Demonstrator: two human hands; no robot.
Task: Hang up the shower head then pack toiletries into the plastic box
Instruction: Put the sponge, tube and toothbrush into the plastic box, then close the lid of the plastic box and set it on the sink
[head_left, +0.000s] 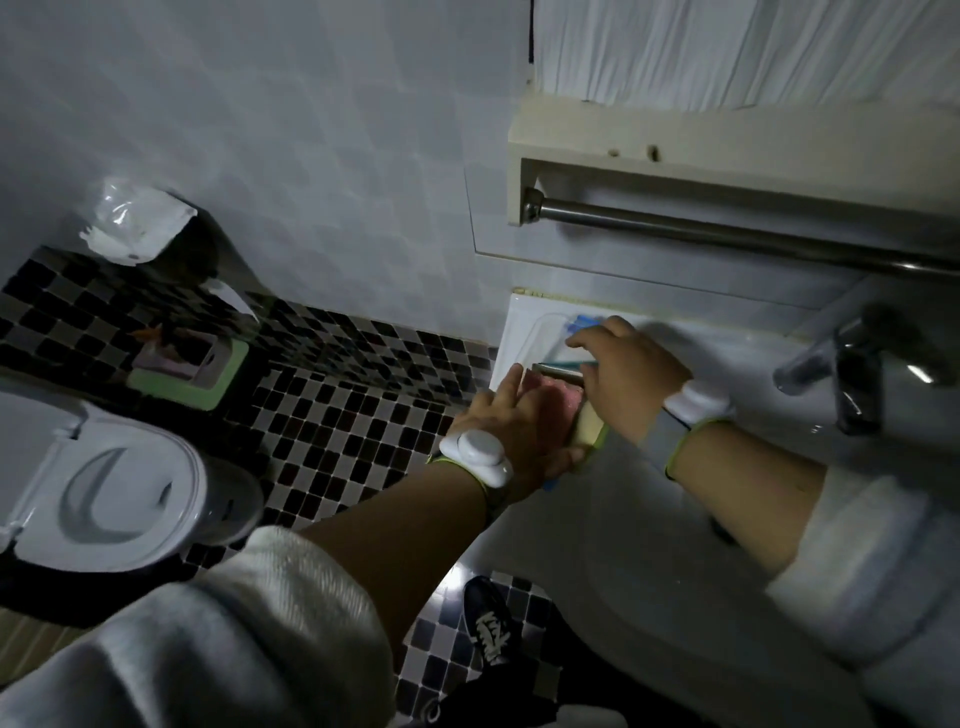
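My left hand (519, 426) grips a small plastic box (589, 435) with a green rim and pink contents at the left edge of the white sink (524, 322). Directly above the box, my right hand (628, 374) reaches into the sink's soap recess. Its thumb and fingers pinch a thin teal toiletry (558, 365). A blue item (582, 323) lies in the recess under its fingertips. The hands hide most of the box. No shower head is in view.
A steel tap (852, 374) stands at the right of the sink, and a towel rail (727, 234) runs along the wall above. On the checkered floor are a toilet (104, 493), a green-rimmed box (218, 384) and a plastic bag (130, 218). My shoe (488, 629) is below the sink.
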